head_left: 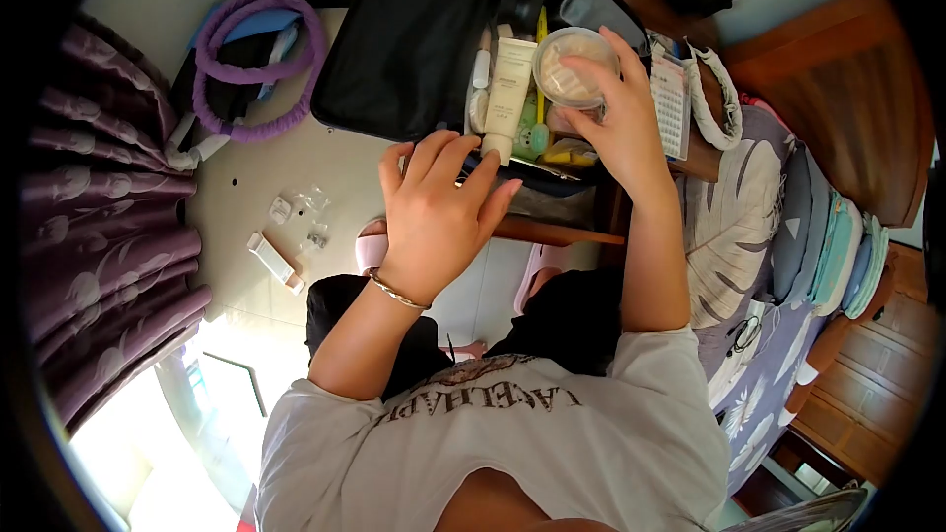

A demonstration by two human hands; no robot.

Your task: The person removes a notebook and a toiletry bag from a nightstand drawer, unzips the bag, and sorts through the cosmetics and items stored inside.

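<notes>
My right hand [636,133] grips a round, clear tub [572,69] holding several pale pieces, above the right part of an open black case [404,39]. My left hand [434,202] lies at the case's front edge with its fingers apart. Its fingertips are close to the lower end of a cream-coloured squeeze tube [509,89]; whether they touch it I cannot tell. Inside the case, a white-capped stick [482,69] lies left of the tube, and a yellow stick [541,34] and a green item [533,138] lie right of it. Other contents are partly hidden by the tub.
The case stands on a wooden table [522,229]. Right of it are a sheet with rows of small marks [671,103] and a white band [727,99]. A purple hoop [202,74] is at the left. On the floor lie a small box [273,261] and plastic scraps [313,199].
</notes>
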